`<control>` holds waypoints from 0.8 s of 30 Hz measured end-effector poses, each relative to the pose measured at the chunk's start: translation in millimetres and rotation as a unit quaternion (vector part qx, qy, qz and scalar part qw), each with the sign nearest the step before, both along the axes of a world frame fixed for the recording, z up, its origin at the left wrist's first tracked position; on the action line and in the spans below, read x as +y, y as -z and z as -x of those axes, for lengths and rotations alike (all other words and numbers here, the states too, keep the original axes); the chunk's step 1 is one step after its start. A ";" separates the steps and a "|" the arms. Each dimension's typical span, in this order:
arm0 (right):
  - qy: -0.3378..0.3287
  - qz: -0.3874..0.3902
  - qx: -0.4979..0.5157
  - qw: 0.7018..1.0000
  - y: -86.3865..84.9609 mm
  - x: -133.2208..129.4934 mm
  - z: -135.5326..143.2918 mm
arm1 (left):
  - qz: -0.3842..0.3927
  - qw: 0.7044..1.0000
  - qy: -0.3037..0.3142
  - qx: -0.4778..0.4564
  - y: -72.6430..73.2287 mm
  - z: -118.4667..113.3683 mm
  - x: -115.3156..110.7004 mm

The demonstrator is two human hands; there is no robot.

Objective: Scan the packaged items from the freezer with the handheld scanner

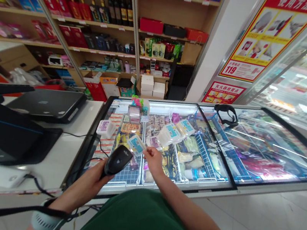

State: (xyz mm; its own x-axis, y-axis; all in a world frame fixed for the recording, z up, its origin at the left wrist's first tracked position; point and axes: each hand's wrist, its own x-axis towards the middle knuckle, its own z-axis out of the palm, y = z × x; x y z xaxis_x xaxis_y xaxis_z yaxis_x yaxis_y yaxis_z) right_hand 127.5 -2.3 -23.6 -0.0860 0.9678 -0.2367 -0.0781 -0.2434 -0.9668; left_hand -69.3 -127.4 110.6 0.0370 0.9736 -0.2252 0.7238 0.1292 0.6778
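Observation:
My left hand point(93, 180) is wrapped round the grip of a black handheld barcode scanner point(118, 160), whose head points away from me. In my right hand point(153, 161), a flat clear pack with a blue-and-white label point(136, 144) is pinched by its near right edge. The pack sits just beyond the scanner's head, over the glass top of a chest freezer point(239, 187). Right of it on the glass lie more clear packs with blue labels point(170, 132). To the left stand white packs with purple labels point(105, 127).
A black strap-like item point(227, 116) rests on the freezer's far edge. On the left counter point(82, 134) are a closed black laptop-like device point(49, 103), a dark terminal point(1, 137) and a white box point(3, 176). Cables run beside the scanner. Stocked shelves point(98, 24) stand behind.

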 end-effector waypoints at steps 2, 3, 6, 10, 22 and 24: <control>0.010 0.026 0.000 1.000 4.5 1.6 -5.3 | -0.010 1.000 -0.001 -0.003 1.8 1.3 -0.3; 0.019 0.040 -0.002 0.999 7.2 3.2 -9.2 | -0.016 1.000 -0.001 -0.005 2.3 1.7 -0.6; 0.056 0.079 -0.013 0.995 17.0 11.8 -24.1 | -0.030 1.000 -0.008 -0.005 1.6 1.3 -2.2; 0.102 0.111 -0.040 0.988 31.2 27.6 -41.7 | -0.034 0.999 -0.028 -0.003 0.4 -0.2 -3.8; 0.118 0.131 -0.128 0.976 54.1 46.8 -46.6 | -0.019 0.999 -0.028 -0.014 10.6 7.6 -7.2; 0.111 0.131 -0.142 0.975 52.2 43.7 -48.2 | -0.022 0.999 -0.039 -0.019 12.0 8.3 -7.9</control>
